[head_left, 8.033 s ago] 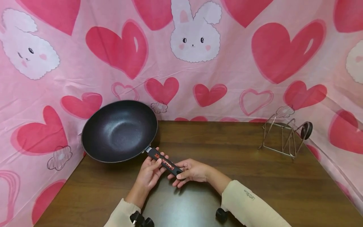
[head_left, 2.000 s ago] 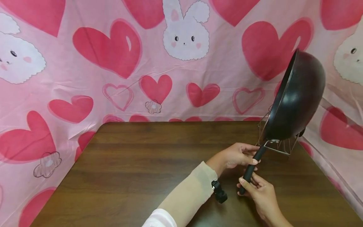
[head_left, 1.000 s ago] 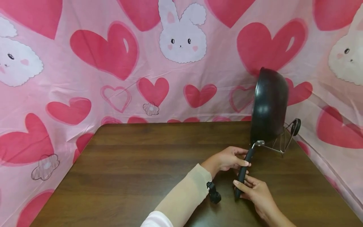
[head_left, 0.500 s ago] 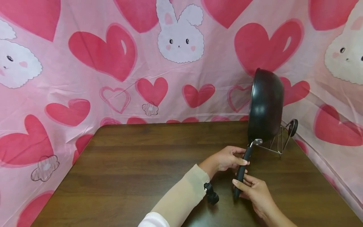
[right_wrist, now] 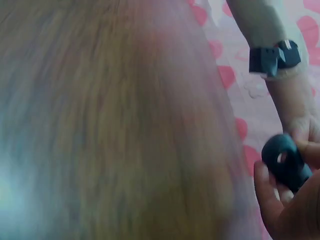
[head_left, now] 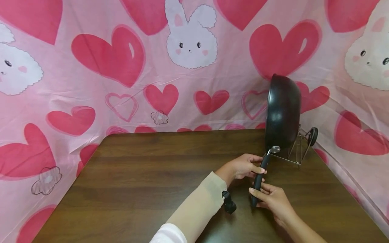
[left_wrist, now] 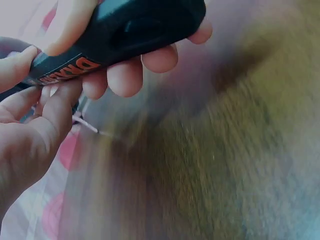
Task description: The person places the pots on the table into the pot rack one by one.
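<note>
A black wok [head_left: 282,111] stands turned on its side at the back right, rim facing left and rounded outside facing right. It overlaps the wire rack [head_left: 299,148], hiding much of it. The wok's black handle [head_left: 257,184] points toward me and slopes down. My left hand [head_left: 243,167] grips the handle near its metal bracket, thumb across it. Further down, my right hand [head_left: 275,199] pinches the handle's end between thumb and fingers. Orange lettering shows on the handle in the left wrist view, and its hanging hole [right_wrist: 282,157] in the right wrist view.
A round black piece [head_left: 313,136] sits at the rack's right side. Brown wooden table [head_left: 152,179] stretches to the left and front. Pink heart-and-rabbit cloth [head_left: 194,77] hangs behind and along the sides. A black device [head_left: 228,202] is strapped to the left wrist.
The wok, held face-up at the left 8 seconds ago, has swung right over the rack and turned on its side. Since 2 seconds ago it has lowered and straightened; both hands keep the handle.
</note>
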Demonstrator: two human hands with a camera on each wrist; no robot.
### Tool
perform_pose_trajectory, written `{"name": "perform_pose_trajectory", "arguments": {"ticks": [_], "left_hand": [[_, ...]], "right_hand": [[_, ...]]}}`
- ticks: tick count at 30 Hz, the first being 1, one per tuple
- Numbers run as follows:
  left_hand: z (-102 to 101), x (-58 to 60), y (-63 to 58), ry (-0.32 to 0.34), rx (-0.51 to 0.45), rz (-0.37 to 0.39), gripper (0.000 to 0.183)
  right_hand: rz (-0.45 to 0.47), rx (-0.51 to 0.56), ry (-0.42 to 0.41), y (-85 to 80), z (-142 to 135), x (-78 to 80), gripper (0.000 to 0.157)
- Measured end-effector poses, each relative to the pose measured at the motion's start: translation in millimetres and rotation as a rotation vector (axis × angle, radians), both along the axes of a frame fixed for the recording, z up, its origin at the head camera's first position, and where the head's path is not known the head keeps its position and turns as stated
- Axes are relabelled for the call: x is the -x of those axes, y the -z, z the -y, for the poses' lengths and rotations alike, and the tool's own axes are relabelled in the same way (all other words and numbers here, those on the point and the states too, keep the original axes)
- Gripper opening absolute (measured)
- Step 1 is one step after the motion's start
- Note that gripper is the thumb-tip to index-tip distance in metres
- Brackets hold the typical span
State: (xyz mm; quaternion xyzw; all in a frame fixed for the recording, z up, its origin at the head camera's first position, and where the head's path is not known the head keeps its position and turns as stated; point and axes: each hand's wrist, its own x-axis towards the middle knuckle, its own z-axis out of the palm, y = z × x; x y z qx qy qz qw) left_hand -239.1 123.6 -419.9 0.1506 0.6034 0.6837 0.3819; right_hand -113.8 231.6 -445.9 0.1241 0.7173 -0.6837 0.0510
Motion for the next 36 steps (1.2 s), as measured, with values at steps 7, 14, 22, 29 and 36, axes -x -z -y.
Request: {"name": "perform_pose_trajectory", "arguments": {"ticks": [7, 14, 22, 29, 36], "left_hand": [[4.5, 7.1, 7.0, -0.023, 0.044, -0.008, 0.042], [9.4, 11.3, 19.1, -0.118, 0.041, -0.058, 0.036], [6.7, 7.6, 28.2, -0.26, 0.082, -0.144, 0.027], [9.5, 2.9, 29.0, -0.238, 0.1, -0.209, 0.032], [19.4, 0.6, 29.2, -0.179, 0.057, -0.26, 0.035]], "right_hand": [[0.018, -0.044, 0.036, 9.7, 14.1, 11.5, 0.052], [0.017, -0.051, -0.028, 10.0, 16.8, 26.1, 0.041], [0.017, -0.068, -0.073, 7.9, 10.5, 34.5, 0.039], [0.02, -0.043, -0.096, 9.8, 6.3, 33.4, 0.048], [0.017, -0.02, -0.184, 6.4, -11.7, 29.2, 0.056]]}}
